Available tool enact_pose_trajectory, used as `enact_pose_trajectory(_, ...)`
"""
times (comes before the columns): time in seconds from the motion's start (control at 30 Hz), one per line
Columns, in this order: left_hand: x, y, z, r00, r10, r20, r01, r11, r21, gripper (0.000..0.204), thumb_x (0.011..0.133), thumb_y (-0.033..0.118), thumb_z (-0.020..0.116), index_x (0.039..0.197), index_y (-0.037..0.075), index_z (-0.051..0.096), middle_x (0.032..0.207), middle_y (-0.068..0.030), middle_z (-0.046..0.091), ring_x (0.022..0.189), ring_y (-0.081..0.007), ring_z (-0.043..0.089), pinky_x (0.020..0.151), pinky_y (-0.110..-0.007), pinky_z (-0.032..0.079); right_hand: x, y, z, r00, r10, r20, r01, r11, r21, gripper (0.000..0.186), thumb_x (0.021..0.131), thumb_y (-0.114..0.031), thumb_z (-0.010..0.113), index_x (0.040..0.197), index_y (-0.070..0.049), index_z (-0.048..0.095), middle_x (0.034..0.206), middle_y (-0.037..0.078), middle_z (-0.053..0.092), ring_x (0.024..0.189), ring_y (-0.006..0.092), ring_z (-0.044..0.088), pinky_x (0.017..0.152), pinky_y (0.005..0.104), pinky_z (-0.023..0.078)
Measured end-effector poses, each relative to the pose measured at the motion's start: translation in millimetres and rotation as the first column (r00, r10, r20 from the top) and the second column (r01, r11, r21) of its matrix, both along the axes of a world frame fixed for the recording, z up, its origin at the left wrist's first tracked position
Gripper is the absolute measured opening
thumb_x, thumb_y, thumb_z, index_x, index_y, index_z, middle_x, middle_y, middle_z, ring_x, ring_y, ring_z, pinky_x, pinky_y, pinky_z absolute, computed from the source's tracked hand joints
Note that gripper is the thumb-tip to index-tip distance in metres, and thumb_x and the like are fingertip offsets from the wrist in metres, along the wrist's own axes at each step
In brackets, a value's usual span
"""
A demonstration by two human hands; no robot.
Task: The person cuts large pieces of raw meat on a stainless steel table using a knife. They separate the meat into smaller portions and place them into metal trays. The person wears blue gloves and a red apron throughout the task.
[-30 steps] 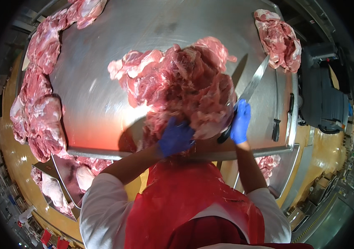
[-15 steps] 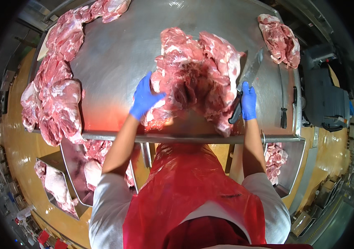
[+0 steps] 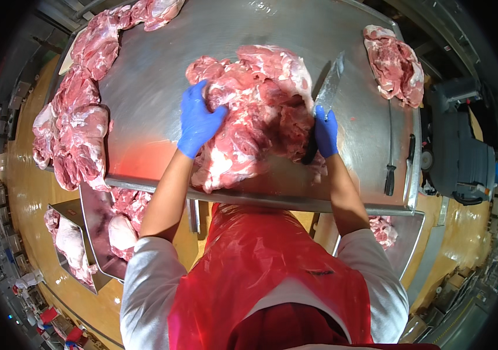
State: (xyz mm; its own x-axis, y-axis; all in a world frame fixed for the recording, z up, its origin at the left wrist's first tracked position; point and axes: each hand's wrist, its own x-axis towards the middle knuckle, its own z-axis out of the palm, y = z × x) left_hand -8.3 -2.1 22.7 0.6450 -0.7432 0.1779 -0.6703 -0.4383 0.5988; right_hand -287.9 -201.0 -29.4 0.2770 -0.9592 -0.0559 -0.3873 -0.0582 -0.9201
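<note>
A large slab of raw pink meat (image 3: pixel 260 111) lies in the middle of a steel table (image 3: pixel 155 99). My left hand (image 3: pixel 198 119), in a blue glove, presses flat on the slab's left side with fingers spread. My right hand (image 3: pixel 325 131), also blue-gloved, grips the dark handle of a broad knife (image 3: pixel 327 90) at the slab's right edge. The blade points away from me, lying against the meat. A red apron covers my chest at the bottom of the view.
More cuts of meat (image 3: pixel 74 122) are heaped along the table's left edge, and one piece (image 3: pixel 395 64) sits at the far right corner. A sharpening steel (image 3: pixel 390 151) lies on the right. Metal trays (image 3: pixel 91 227) with meat sit below the table on the left.
My left hand moved from the near edge onto the slab's left side. The meat has been spread and shifted farther from me. The knife stays at its right edge.
</note>
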Motion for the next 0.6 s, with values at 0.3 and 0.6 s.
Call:
enact_pose_trajectory(0.3,11.0,-28.9,-22.1,0.966,-0.118,0.229,0.161,0.971,-0.179,0.050,0.069,0.031,0.076,0.110,0.007,0.062,0.113,-0.0207,0.058,0.112,-0.0406,0.050,0.098,-0.049,0.042,87.1,-56.3,77.2,0.954,0.229,0.192,-0.226,0.973,-0.037,0.040,0.099,-0.033,0.054,0.111,0.004,0.061,0.097,0.015,0.063,0.087,0.0239,0.060,0.082,0.0358,0.048)
enact_pose_trajectory(0.6,47.2,-18.9,-97.5,0.997,-0.027,0.077,0.065,0.843,-0.535,0.030,0.065,0.010,0.073,0.092,0.006,0.062,0.105,-0.0226,0.058,0.104,-0.0429,0.055,0.090,-0.048,0.048,145.6,-55.3,48.0,0.966,0.235,-0.112,-0.260,0.876,-0.406,0.037,0.096,-0.029,0.061,0.115,0.002,0.063,0.109,0.020,0.062,0.100,0.0346,0.061,0.091,0.0426,0.048)
